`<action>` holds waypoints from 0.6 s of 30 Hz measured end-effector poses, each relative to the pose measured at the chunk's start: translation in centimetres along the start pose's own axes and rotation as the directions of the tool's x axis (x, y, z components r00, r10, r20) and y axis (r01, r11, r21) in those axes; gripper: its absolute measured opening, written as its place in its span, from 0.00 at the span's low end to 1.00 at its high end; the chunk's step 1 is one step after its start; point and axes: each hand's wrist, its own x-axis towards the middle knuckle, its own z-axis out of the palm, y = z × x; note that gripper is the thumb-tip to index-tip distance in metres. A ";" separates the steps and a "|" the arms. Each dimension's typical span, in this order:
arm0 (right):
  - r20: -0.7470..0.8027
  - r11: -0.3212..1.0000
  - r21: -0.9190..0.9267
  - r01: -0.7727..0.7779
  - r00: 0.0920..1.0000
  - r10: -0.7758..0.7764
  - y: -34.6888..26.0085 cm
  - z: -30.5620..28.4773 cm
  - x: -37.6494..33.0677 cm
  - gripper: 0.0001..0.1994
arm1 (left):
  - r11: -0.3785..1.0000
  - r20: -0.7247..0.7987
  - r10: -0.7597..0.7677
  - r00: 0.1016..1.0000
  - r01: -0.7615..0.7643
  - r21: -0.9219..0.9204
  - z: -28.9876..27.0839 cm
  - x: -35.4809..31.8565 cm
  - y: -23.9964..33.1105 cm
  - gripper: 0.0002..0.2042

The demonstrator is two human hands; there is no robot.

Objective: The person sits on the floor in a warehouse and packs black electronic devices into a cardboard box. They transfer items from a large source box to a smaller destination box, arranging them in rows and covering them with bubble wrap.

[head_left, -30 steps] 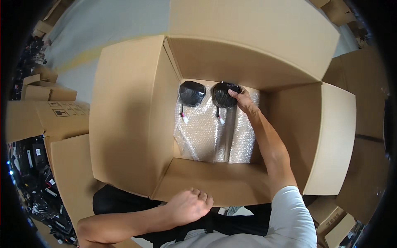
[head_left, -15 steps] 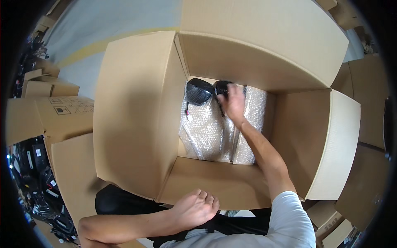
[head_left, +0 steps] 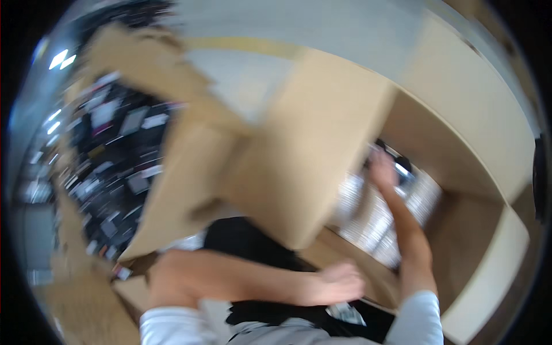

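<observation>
Forearm [head_left: 247, 279], bare and blurred, crosses low over dark trousers [head_left: 244, 238] at the near side of my remote feed. It ends in the left hand [head_left: 340, 282], curled into a loose fist with nothing showing in it, at the near edge of an open cardboard carton [head_left: 468, 241]; I cannot tell whether it touches. The other arm reaches down into that carton, over silvery bubble wrap [head_left: 422, 198]. The right hand [head_left: 382, 168] is toward the far end, where a glossy black part [head_left: 404, 163] lies just right of its fingers. Blur hides how far open it is and whether it grips anything. I judge the step to be handling parts down inside the carton; the next move seems to call for a steadier view and well-placed fingertips. Left, a second carton [head_left: 178, 190] is heaped with dark components [head_left: 123, 184]. Farthest, grey floor [head_left: 236, 98] carries a yellow stripe [head_left: 247, 45].
</observation>
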 end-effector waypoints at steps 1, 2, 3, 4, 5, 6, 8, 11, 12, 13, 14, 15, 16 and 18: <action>0.108 0.931 0.362 0.054 0.989 -0.099 -2.4 -3.9 0.5 0.31 | 0.999 -0.041 -0.032 0.999 0.030 -0.031 1.0 -0.7 0.6 0.07; 0.070 0.974 0.174 0.144 0.985 -0.158 -0.6 -3.0 -0.3 0.40 | 0.999 -0.071 -0.003 0.997 -0.001 -0.053 0.9 -0.8 0.7 0.08; 0.197 0.972 0.228 0.060 0.975 -0.107 -0.5 -3.6 -0.6 0.45 | 0.999 -0.087 0.016 0.996 -0.020 -0.038 1.5 -1.0 0.3 0.09; 0.234 0.980 0.187 0.068 0.966 -0.112 -0.8 -4.0 -1.4 0.47 | 1.000 0.051 -0.023 0.998 0.024 -0.013 -3.0 -1.0 0.1 0.10; 0.193 0.971 0.174 0.166 0.961 -0.199 -2.8 -5.5 -2.4 0.48 | 0.997 0.052 -0.078 0.996 0.079 -0.021 -5.1 -2.1 -0.5 0.10; 0.202 0.957 0.188 0.222 0.945 -0.259 -4.3 -6.6 -3.4 0.46 | 0.992 0.036 -0.118 0.992 0.119 -0.040 -6.7 -2.7 -0.8 0.11; 0.187 0.869 0.001 0.495 0.853 -0.487 -1.1 -5.5 -5.7 0.37 | 0.989 -0.109 -0.140 0.984 0.134 -0.054 -7.3 -2.6 -2.1 0.14; 0.425 0.892 0.168 0.419 0.786 -0.449 -2.2 -15.6 -11.9 0.23 | 0.939 -0.686 -0.209 0.697 0.338 0.057 -16.6 -7.8 -0.5 0.11; 0.317 0.875 0.196 0.444 0.815 -0.485 -0.2 -18.3 -14.5 0.23 | 0.914 -0.783 -0.173 0.597 0.393 0.099 -19.1 -10.7 -0.2 0.09; 0.333 0.899 0.185 0.398 0.835 -0.438 2.0 -20.6 -17.0 0.21 | 0.838 -0.781 -0.161 0.603 0.502 0.215 -21.9 -13.7 -0.5 0.09; 0.401 0.940 0.131 0.314 0.850 -0.340 2.3 -23.5 -19.0 0.22 | 0.714 -0.763 -0.196 0.616 0.623 0.319 -25.1 -17.9 -0.4 0.07; 0.416 0.963 0.134 0.234 0.869 -0.269 3.0 -26.6 -21.2 0.23 | 0.623 -0.737 -0.252 0.627 0.688 0.373 -29.1 -21.4 -0.6 0.11; 0.429 0.974 0.151 0.170 0.876 -0.219 3.2 -29.0 -22.7 0.24 | 0.634 -0.870 -0.399 0.290 0.772 -0.033 -31.6 -23.7 -1.3 0.24; 0.386 0.985 0.171 0.035 0.917 -0.099 3.5 -30.7 -25.1 0.27 | 0.226 -0.833 -0.470 0.291 0.952 0.205 -35.1 -30.7 -4.1 0.48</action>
